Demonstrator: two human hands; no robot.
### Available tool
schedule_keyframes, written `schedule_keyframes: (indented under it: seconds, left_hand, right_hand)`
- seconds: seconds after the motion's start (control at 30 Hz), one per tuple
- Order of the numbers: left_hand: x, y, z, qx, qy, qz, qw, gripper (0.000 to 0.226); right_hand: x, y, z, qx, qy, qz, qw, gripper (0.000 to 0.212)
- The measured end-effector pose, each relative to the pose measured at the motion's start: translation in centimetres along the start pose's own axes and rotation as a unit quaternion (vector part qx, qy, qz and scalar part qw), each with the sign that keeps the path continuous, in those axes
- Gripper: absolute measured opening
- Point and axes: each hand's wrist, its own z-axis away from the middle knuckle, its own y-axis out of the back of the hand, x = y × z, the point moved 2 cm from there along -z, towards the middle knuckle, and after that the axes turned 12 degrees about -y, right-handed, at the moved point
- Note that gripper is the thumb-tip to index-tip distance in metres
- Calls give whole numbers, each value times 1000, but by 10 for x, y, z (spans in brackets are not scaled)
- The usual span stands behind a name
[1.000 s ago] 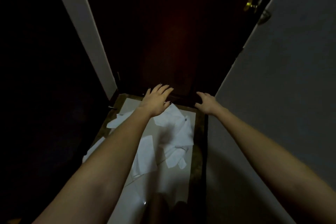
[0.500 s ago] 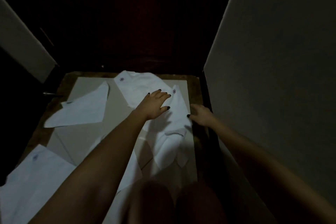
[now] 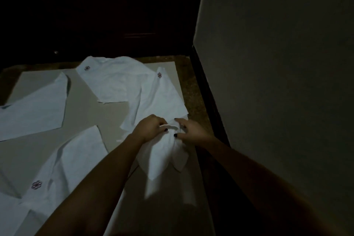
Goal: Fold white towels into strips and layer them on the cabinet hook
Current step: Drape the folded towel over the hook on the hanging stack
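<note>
The pale smooth floor [image 3: 107,113] is strewn, at left and centre of the frame, with flat white cloth towels [image 3: 113,80]. One bunched white towel [image 3: 162,151], right of centre, is clutched at its top by the left grip [image 3: 151,127] and right grip [image 3: 193,130]. It should be shaken flat before strips are folded.

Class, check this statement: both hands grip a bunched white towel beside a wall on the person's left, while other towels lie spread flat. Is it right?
One detail is wrong. The head view shows the wall on the person's right, not left. The rest holds: the left hand and right hand both grip the bunched white towel, and other towels lie spread flat.
</note>
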Motion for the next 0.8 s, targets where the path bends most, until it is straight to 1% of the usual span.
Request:
schedule_keyframes:
  seconds: [0.03,0.07,0.13,0.2,0.23,0.3,0.43,0.53,0.67,0.73,0.8]
  left_hand:
    - [3,-1,-1,13,-2,-6,1000,26]
    - [5,2,-1,17,-8,-13,1000,24]
    - [7,16,-1,25,-9,0,1000,20]
    - [12,41,0,56,6,29,998,15]
    - [19,57,1,75,13,42,996,14]
    - [40,91,4,94,12,58,994,13]
    - [98,190,19,91,16,86,992,10]
    - [144,290,38,119,19,137,983,10]
    - [208,433,75,152,24,237,959,9]
    - [237,504,100,171,41,278,944,15]
    - [262,569,126,196,53,284,937,21]
  right_hand:
    - [0,-6,-1,6,0,5,1000,58]
    - [0,-11,-3,20,5,-2,1000,49]
    - [-1,-9,-2,52,5,-59,997,28]
    - [-8,6,5,70,0,-130,989,21]
    - [-13,17,12,68,-3,-147,987,20]
    - [-31,45,32,52,-7,-150,987,20]
    - [-81,124,81,43,-30,-157,986,19]
    - [-132,199,126,37,-39,-161,985,29]
    - [-211,303,192,62,-20,-118,991,40]
    - [-248,356,227,73,-19,-77,994,47]
    - [-282,403,262,77,-24,-60,995,48]
